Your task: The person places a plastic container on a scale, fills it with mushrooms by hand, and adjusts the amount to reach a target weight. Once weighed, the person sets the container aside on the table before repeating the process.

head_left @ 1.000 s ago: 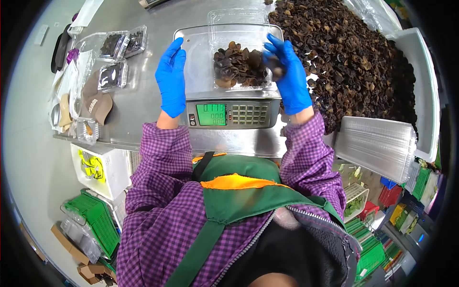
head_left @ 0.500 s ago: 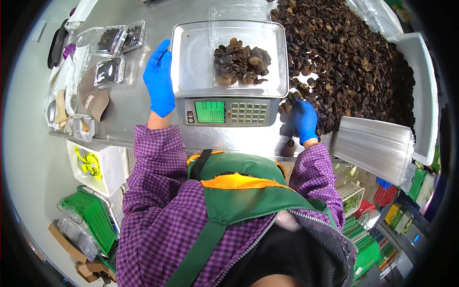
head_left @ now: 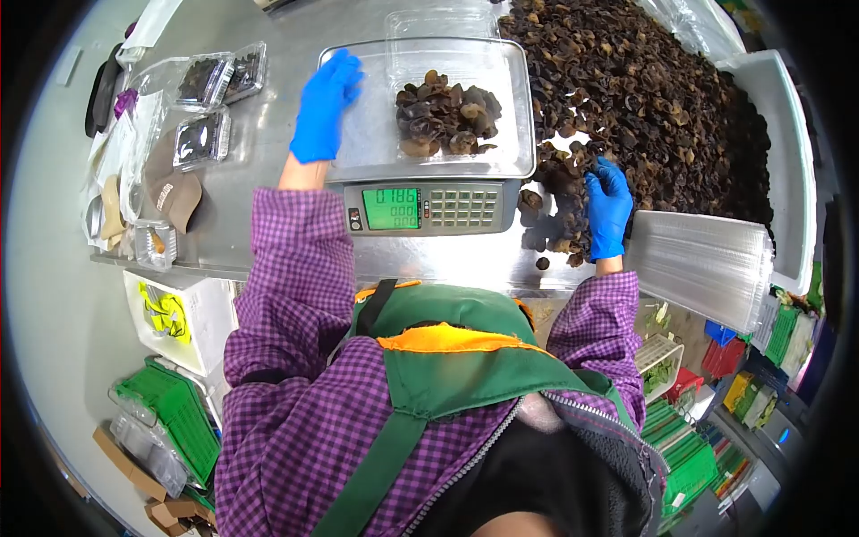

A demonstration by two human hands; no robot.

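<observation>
A clear clamshell tray with its lid open stands on the steel pan of a digital scale and holds dark wood-ear mushrooms. My left hand, in a blue glove, hovers flat over the pan's left edge with fingers apart, holding nothing. My right hand, also gloved, rests on the near edge of a big heap of loose mushrooms to the right of the scale. I cannot tell whether its fingers grip any pieces.
A stack of empty clear trays lies at the right beside a white tub. Filled, closed trays, a brown cap and plastic bags sit at the left. Green crates stand on the floor below.
My right hand left the tray on the scale, dropped to the table edge, then moved onto the loose heap. My left hand shifted from beside the scale up over the pan's left edge.
</observation>
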